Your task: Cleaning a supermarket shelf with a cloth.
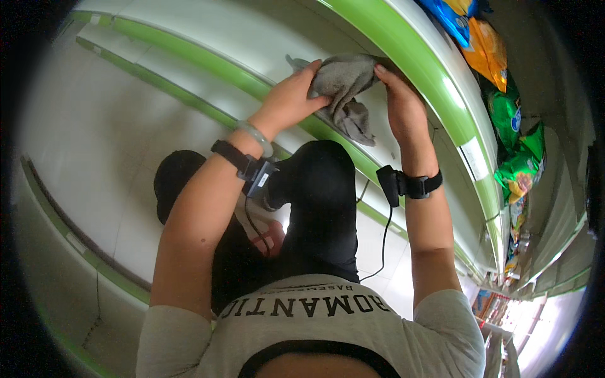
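A crumpled grey cloth (347,78) is spread between both hands above the white lower shelf (264,42). My left hand (290,100) grips its left side, with the thumb below and the fingers along the upper edge. One loose fold hangs down past the shelf's green front strip. At the cloth's right end, my right hand (407,106) pinches it with the thumb on top; the other fingers are mostly hidden. That hand is close to the green edge of the upper shelf (435,71).
Bagged snacks in orange (487,49) and green (520,165) packs line the upper shelf on the right. My bent knee (321,189) is just below the cloth. Cabled wrist straps sit on both arms. Another green-edged shelf (90,255) curves along the lower left, beyond the tiled floor (108,141).
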A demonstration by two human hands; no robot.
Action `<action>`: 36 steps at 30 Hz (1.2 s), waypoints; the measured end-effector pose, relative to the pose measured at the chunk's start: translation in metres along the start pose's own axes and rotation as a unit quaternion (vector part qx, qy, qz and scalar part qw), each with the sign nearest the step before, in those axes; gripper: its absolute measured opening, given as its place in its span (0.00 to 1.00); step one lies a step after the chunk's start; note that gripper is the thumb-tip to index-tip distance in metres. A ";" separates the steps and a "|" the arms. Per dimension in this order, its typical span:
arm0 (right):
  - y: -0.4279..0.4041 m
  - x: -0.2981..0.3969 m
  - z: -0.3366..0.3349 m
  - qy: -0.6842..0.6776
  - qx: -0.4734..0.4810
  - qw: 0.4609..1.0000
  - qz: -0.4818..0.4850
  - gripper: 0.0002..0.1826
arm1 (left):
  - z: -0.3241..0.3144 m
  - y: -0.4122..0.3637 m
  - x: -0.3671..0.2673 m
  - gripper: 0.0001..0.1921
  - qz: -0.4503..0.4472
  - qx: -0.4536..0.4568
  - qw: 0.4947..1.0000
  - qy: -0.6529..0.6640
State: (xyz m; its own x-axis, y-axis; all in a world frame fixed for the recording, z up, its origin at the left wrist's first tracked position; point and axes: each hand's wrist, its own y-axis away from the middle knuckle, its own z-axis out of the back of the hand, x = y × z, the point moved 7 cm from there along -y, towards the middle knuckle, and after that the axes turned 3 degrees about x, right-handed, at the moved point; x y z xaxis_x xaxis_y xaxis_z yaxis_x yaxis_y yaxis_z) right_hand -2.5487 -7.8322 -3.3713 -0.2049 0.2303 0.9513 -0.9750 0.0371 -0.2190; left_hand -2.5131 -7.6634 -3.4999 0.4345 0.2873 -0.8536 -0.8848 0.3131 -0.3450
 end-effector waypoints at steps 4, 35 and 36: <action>-0.002 -0.007 0.021 -0.088 -0.026 0.996 -0.019 0.20 | 0.031 -0.013 -0.001 0.27 0.053 0.022 0.996 -0.071; 0.098 0.127 -0.008 -0.075 0.015 0.992 0.096 0.13 | 0.284 0.094 -0.170 0.09 -0.034 -0.179 0.981 -0.066; 0.102 0.138 -0.011 -0.077 0.016 0.992 0.102 0.13 | 0.295 0.100 -0.181 0.09 -0.031 -0.177 0.981 -0.074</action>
State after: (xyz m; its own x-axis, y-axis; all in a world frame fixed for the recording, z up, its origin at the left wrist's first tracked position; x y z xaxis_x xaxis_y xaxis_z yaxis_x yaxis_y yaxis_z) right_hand -2.6750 -7.7860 -3.2651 -0.4056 0.0796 0.9106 -0.9140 -0.0263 -0.4049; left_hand -2.6307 -7.4167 -3.2651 0.4862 0.4143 -0.7694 -0.8474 0.0087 -0.5308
